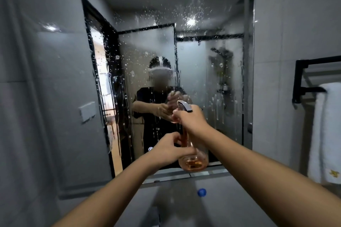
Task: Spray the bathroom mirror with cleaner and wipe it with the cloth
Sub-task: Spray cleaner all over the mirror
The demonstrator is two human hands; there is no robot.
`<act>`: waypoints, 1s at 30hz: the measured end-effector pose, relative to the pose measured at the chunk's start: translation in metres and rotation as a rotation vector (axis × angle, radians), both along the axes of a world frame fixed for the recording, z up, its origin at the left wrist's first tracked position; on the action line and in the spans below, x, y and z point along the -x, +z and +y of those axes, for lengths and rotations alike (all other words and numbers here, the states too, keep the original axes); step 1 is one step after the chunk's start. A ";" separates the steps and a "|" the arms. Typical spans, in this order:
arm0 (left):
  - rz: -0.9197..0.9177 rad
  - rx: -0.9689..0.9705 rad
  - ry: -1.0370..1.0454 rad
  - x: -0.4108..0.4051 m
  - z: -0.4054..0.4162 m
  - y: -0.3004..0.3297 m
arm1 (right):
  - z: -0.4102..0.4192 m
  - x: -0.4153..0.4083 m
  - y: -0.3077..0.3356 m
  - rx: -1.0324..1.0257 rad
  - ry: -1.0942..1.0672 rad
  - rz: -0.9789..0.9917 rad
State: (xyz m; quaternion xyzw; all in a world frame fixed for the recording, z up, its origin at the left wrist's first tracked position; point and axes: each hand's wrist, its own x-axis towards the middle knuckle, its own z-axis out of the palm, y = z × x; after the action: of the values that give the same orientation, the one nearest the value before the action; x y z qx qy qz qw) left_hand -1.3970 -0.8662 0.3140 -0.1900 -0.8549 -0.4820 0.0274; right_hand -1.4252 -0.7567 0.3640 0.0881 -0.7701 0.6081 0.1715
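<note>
Gripping the neck of the spray bottle (191, 145), your right hand (191, 120) has its fingers (176, 114) curled round the stem just under the grey trigger head (185, 106), which juts out above your knuckles. Below those fingers, your left hand (170, 148) wraps the bottle's lower body from the left, thumb and fingers closed on the clear plastic. Under your left fingertips sits a shallow pool of amber cleaner (192, 164) in the bottle's base; the rest of the bottle is see-through.

Directly beyond both hands stands the mirror (203, 51), its glass speckled with white droplets above your fingers and streaked with runs at their level and to their right. In the glass, behind your knuckles, your reflection (156, 107) shows a dark shirt and both hands raised on the bottle.

Below your hands, the mirror's lower edge meets a narrow ledge (212, 173); lower still, to the right of your left forearm, a small blue cap (201, 192) lies on the grey surface. Far to the right of your right hand, a white towel (326, 131) hangs from a black rail (306, 79) on the wall. Left of your left hand, a pale switch plate (87, 112) sits on the tiled wall. No cloth can be made out near your fingers.
</note>
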 end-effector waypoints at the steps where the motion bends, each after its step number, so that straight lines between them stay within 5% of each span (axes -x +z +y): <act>1: -0.002 0.004 0.003 -0.002 -0.003 0.000 | -0.004 0.000 -0.001 0.011 0.005 0.006; 30: -0.027 -0.035 0.096 -0.034 -0.097 -0.004 | -0.100 -0.019 -0.011 0.013 0.036 0.060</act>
State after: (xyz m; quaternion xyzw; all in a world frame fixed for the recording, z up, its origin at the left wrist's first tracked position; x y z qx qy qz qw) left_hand -1.3633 -0.9629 0.3097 -0.1419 -0.8546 -0.4977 0.0423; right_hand -1.4059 -0.8564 0.3535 0.1193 -0.7589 0.6131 0.1840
